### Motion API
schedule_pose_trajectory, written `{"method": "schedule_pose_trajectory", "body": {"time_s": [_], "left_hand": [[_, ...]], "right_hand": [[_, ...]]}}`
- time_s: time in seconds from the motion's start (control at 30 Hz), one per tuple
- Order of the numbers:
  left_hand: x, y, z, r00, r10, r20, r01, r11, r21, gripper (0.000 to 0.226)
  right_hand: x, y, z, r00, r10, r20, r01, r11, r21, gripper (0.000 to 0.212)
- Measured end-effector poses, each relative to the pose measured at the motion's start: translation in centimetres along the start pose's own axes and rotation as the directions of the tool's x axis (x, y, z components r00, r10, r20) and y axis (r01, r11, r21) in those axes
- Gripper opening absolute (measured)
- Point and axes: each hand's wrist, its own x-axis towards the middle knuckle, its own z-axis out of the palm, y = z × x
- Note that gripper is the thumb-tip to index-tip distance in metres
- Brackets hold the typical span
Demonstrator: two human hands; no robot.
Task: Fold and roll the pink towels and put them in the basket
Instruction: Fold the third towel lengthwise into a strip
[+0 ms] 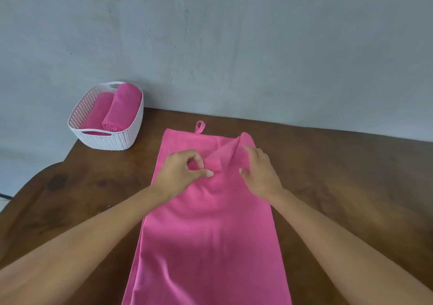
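L hand (185, 171) pinches a towel (206, 234) fold, R hand (260, 173) flat, fingers loose, pinning cloth, I'd say to set the crease. Towel on tabletop (339, 176) right of basket (105, 140); 2 rolls (119, 108) inside.

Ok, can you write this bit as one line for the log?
step: folding towel | left hand: pinches folded corner | right hand: rests on towel | basket: two rolled towels inside
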Motion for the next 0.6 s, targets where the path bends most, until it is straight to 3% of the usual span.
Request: {"method": "schedule_pose_trajectory", "body": {"time_s": [0.17, 0.3, 0.37, 0.53, 0.6], "left_hand": [[0.7, -1.2, -2.7, 0.991, 0.018, 0.132, 0.004, 0.987, -0.164, 0.037], [1.9, -2.1, -4.7, 0.969, 0.033, 0.244, 0.02, 0.977, -0.211, 0.039], [2.5, -2.6, -5.6, 0.959, 0.063, 0.275, 0.005, 0.971, -0.238, 0.029], [4.1, -3.6, -7.2, 0.952, 0.101, 0.29, -0.006, 0.951, -0.31, 0.037], [4.9, -4.1, -7.5, 0.967, 0.082, 0.242, -0.005, 0.953, -0.303, 0.04]], "right_hand": [[4.9, -2.0, 0.2, 0.993, -0.042, 0.114, 0.071, 0.962, -0.263, 0.09], [7.8, -2.3, -0.5, 0.991, -0.101, 0.093, 0.129, 0.916, -0.38, 0.062], [8.8, -2.3, -0.8, 0.988, -0.112, 0.108, 0.146, 0.908, -0.392, 0.05], [10.2, -1.8, -0.6, 0.969, -0.111, 0.221, 0.201, 0.875, -0.44, 0.059], [10.8, -1.3, -0.5, 0.963, -0.108, 0.249, 0.222, 0.838, -0.498, 0.049]]}}
